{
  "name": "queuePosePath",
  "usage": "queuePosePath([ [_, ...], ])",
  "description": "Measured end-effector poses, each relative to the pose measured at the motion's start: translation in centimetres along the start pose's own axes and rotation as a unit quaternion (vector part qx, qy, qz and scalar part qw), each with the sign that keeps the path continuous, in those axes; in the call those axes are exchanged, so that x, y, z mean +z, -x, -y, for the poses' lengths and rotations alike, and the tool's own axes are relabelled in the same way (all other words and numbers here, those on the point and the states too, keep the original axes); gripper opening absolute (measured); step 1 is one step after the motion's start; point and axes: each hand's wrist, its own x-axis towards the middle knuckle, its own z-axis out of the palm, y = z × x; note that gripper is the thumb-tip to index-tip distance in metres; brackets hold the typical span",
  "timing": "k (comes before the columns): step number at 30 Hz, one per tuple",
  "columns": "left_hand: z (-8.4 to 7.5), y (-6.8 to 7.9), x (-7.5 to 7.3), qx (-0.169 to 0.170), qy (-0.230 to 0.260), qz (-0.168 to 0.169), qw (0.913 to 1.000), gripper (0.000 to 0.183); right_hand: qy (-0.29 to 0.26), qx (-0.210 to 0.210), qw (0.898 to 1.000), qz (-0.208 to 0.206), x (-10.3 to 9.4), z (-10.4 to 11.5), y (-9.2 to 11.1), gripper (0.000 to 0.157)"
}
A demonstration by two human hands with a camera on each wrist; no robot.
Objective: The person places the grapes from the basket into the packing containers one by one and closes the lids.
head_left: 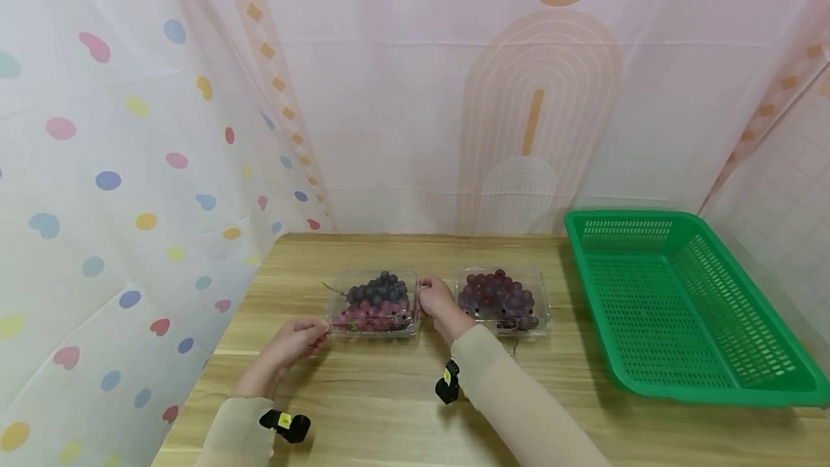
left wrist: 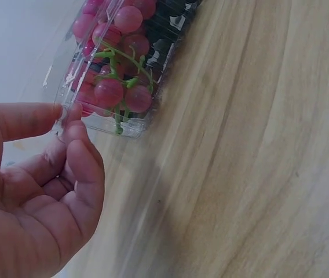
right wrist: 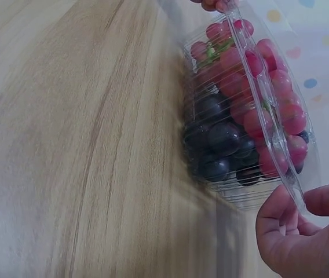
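A clear plastic clamshell box (head_left: pixel 382 334) holds dark grapes (head_left: pixel 381 288) and pink grapes (head_left: pixel 369 317). At its front left corner my left hand (head_left: pixel 295 341) pinches the rim between thumb and index finger, as the left wrist view shows. My right hand (head_left: pixel 441 304) pinches the rim at the opposite end, thumb on one side and curled fingers on the other in the right wrist view. The lid looks closed over the grapes. Just right of my right hand is a second clear box (head_left: pixel 543 312) with dark red grapes (head_left: pixel 496 295), untouched.
A large green plastic basket (head_left: pixel 684 391) with slotted sides stands at the right of the wooden table (head_left: pixel 382 402). A thin stem pokes out of each box. Patterned curtains (head_left: pixel 389 128) hang behind and to the left of the table.
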Motion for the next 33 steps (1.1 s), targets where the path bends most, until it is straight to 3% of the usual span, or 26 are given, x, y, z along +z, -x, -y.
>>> queuePosePath([
  [7,0.0,-0.1,-0.1,0.009,0.000,0.023,0.9997,0.034,0.025,0.011,1.000,0.011,-0.5,0.7,0.3,0.053],
  [13,0.0,0.0,-0.2,0.003,-0.028,0.027,0.9992,0.037,0.124,0.007,0.992,0.017,-1.3,2.2,0.7,0.059],
  [18,-0.6,0.7,-0.4,0.002,-0.076,0.025,0.9968,0.044,0.162,0.010,0.986,0.033,-2.4,3.6,1.0,0.055],
  [23,-1.9,1.0,-0.9,0.001,-0.134,0.004,0.9910,0.050,0.180,-0.021,0.982,0.059,-4.0,5.0,1.3,0.056],
  [28,-3.0,0.9,-1.7,0.015,-0.205,-0.010,0.9786,0.056,0.176,-0.046,0.979,0.091,-6.4,6.5,1.9,0.056],
  [33,-4.9,0.5,-1.8,0.047,-0.305,-0.032,0.9508,0.054,0.191,-0.097,0.973,0.090,-9.3,7.9,2.5,0.052],
])
